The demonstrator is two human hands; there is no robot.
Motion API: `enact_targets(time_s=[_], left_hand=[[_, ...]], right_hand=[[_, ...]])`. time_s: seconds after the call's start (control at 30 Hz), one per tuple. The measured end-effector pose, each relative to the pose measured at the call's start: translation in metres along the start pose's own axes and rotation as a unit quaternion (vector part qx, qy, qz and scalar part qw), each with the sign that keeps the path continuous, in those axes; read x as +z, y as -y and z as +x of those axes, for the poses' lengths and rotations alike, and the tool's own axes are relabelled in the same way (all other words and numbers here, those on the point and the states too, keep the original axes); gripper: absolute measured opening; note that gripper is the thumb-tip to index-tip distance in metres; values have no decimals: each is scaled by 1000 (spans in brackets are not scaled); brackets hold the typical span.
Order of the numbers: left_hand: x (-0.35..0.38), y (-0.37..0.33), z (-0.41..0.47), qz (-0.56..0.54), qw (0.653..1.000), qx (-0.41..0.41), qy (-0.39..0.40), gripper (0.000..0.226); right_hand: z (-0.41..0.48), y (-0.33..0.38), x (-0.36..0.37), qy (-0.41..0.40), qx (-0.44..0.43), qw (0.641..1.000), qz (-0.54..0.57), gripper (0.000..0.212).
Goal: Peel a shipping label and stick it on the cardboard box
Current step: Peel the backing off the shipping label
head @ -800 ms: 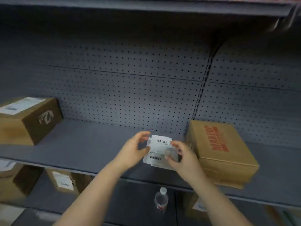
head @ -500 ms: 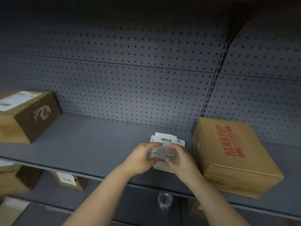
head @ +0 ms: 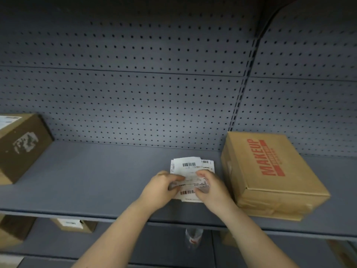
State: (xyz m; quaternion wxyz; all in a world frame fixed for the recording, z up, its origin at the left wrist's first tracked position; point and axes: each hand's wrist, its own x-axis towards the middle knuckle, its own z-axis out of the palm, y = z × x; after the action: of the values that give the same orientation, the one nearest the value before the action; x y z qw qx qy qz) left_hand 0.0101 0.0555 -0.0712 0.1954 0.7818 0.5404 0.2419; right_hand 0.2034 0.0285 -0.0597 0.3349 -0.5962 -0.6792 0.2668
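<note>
A small stack of white shipping labels (head: 190,167) with barcodes is held over the grey shelf (head: 96,180), near its front edge. My left hand (head: 161,187) pinches the stack's left side and my right hand (head: 209,187) grips its right side, fingers curled over the top sheet. Just to the right stands a brown cardboard box (head: 270,175) printed with red "MAKEUP" lettering. Its top carries no label. The stack's lower part is hidden behind my fingers.
Another cardboard box (head: 21,147) with a white label on top sits at the shelf's left end. A pegboard wall (head: 135,93) backs the shelf. On the lower shelf are labelled boxes (head: 74,225) and a clear bottle (head: 193,238).
The view has tilted down and closed in on the shelf. Both hands have lowered the labels toward the shelf and drawn closer together over the top sheet.
</note>
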Motion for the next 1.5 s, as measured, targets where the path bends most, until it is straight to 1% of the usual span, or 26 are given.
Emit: enact_targets(time_s=[0.03, 0.1, 0.17, 0.27, 0.33, 0.4, 0.43, 0.5, 0.57, 0.63, 0.67, 0.73, 0.77, 0.83, 0.87, 0.9, 0.97, 1.03, 1.07, 1.13, 1.2, 1.27, 1.33, 1.4, 1.47, 1.5], left_hand=[[0, 1, 0, 7, 1000, 13, 1, 45], [-1, 0, 1, 22, 999, 39, 14, 60], [0, -1, 1, 46, 997, 54, 27, 63], [2, -1, 2, 58, 996, 71, 19, 57], [4, 1, 4, 34, 995, 86, 24, 46], [6, 0, 3, 17, 996, 80, 33, 35], [5, -2, 2, 19, 996, 80, 24, 31], [2, -6, 2, 37, 993, 104, -30, 29], [-4, -10, 2, 38, 984, 132, -113, 28], [-12, -11, 3, 32, 970, 137, -199, 24], [-16, -13, 3, 29, 961, 130, -241, 24], [-24, -17, 1, 34, 939, 126, -317, 26], [-27, -19, 1, 46, 929, 138, -341, 26], [-30, -22, 1, 84, 914, 180, -354, 21], [-32, -23, 2, 96, 911, 195, -350, 19], [-35, -23, 1, 99, 915, 199, -337, 20], [-43, -26, -2, 77, 932, 184, -303, 30], [-56, -34, -6, 13, 944, 146, -295, 46], [-65, -38, -7, -33, 943, 126, -307, 50], [-85, -48, -3, -91, 930, 101, -341, 44], [-105, -59, 6, -86, 935, 88, -334, 34], [-122, -73, 14, -111, 953, 80, -271, 19], [-132, -85, 20, -177, 963, 65, -193, 6], [-140, -96, 22, -253, 958, 46, -127, 15], [-144, -103, 22, -334, 939, 38, -72, 26], [-145, -106, 22, -357, 932, 35, -53, 26]], right_hand=[[0, -1, 0, 1, -2, 1000, -3, 46], [0, -1, 0, 6, 0, 1000, -5, 46], [0, -2, 0, 11, 2, 1000, -6, 47], [1, -1, 2, 20, 8, 1000, -14, 50], [2, -1, 3, 26, 8, 999, -23, 52], [2, 0, 3, 20, 9, 1000, -23, 53], [3, 0, 3, 14, 8, 1000, -17, 53], [3, 3, 2, -9, -4, 1000, -7, 53], [2, 12, -1, -41, -25, 999, 7, 51], [5, 23, -5, -78, -28, 996, 35, 52], [7, 31, -6, -93, -15, 994, 56, 56], [12, 46, -8, -90, 41, 985, 144, 66], [15, 53, -9, -77, 80, 971, 210, 67], [22, 67, -9, -57, 144, 924, 349, 54], [25, 73, -9, -58, 155, 906, 389, 41], [27, 79, -11, -65, 150, 904, 395, 28], [31, 88, -17, -85, 115, 934, 328, 14], [31, 96, -28, -85, 65, 970, 220, 10], [30, 101, -35, -79, 39, 981, 172, 8], [28, 111, -50, -47, -4, 994, 97, 7], [27, 125, -64, -3, -46, 998, 35, 10], [27, 138, -77, 25, -73, 997, -12, 14], [27, 148, -90, 43, -81, 995, -42, 16], [29, 154, -101, 57, -76, 993, -65, 15], [31, 156, -109, 71, -66, 992, -82, 18], [31, 156, -111, 78, -64, 991, -85, 20]])
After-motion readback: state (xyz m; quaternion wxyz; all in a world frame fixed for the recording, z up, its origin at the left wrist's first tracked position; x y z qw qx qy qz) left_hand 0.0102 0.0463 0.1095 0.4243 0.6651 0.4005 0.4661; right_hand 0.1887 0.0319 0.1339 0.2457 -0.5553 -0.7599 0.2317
